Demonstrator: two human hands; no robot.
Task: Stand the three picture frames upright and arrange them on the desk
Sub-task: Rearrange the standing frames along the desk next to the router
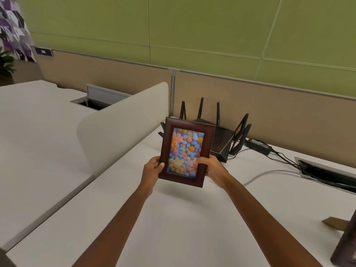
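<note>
Rectangular glossy wooden frame (187, 151), both hands gripping

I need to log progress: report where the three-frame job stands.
Looks done: one frame stands at the right edge, stand out behind, mostly cropped. In hand: the flower frame is gripped by left hand and right hand above the desk, near the router. Left: setting it down; a third frame isn't visible.

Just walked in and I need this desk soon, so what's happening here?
A person is holding a dark wooden picture frame with a flower print in both hands, left hand on its left edge and right hand on its right. It's lifted above the white desk, in front of a black router. Another frame stands at the desk's right edge, only partly in view.
</note>
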